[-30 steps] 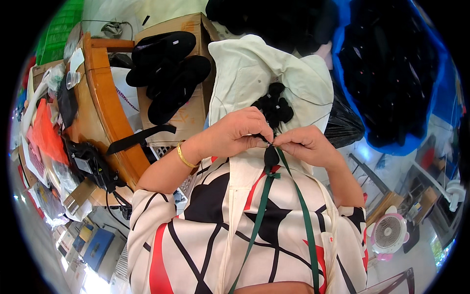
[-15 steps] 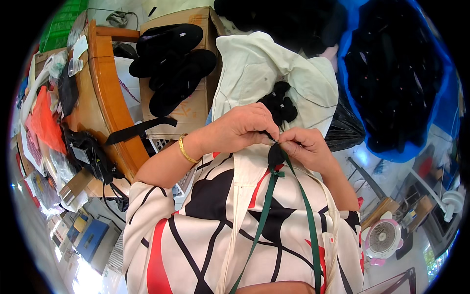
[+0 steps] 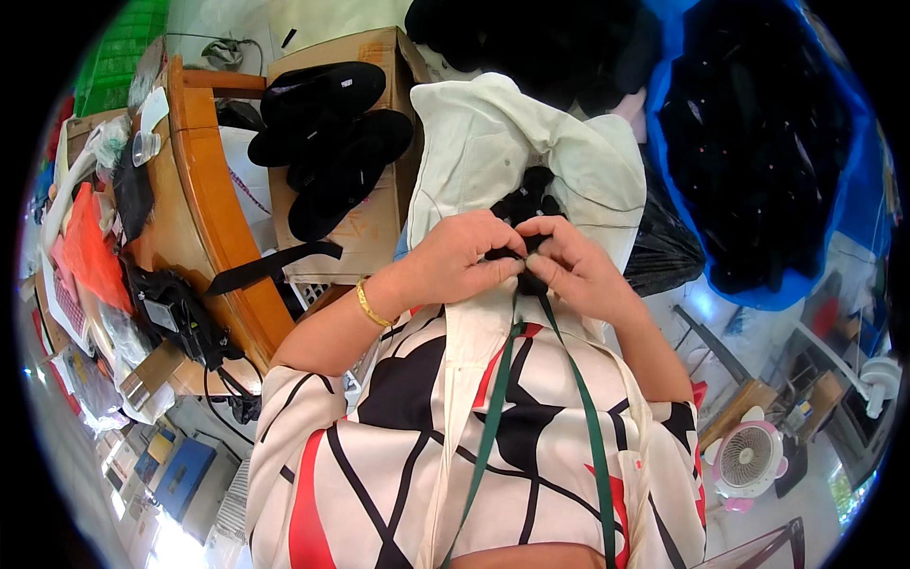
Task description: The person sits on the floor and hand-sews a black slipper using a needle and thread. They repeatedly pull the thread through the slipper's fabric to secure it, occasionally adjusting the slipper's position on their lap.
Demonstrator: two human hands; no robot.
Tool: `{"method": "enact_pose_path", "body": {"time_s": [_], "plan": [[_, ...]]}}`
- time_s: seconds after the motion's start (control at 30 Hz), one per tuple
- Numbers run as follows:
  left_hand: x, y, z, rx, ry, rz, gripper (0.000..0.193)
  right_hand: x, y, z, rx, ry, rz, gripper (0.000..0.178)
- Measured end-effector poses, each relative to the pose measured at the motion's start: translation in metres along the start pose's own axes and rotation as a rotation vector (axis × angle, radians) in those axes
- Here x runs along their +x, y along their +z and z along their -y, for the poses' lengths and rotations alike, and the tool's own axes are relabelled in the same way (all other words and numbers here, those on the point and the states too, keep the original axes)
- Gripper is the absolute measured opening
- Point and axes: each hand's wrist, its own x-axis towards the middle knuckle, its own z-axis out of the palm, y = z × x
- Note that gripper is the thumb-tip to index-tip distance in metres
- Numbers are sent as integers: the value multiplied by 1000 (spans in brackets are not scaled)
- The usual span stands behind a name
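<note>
Currently both hands meet at the black trim piece point(image 3: 524, 204) on the cream garment point(image 3: 493, 142): left hand point(image 3: 464, 256) and right hand point(image 3: 573, 266) pinch its lower end. Attachment looks underway, not finished; trim partly hidden.

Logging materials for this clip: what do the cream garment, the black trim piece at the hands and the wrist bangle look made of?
Cream garment: matte woven cloth, softly creased. Black trim piece: fuzzy dark fabric, probably; detail unclear. Bangle: shiny yellow metal, by its glint.
</note>
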Motion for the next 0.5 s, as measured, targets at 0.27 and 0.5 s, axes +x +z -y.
{"method": "enact_pose_path", "body": {"time_s": [0.27,0.5], "plan": [[2,8,0,195,-14,-146,15,12,7,4,-831,-671,-370,16],[1,16,2,247,-14,-158,14,-7,25,28,-784,-950,-254,12]]}}
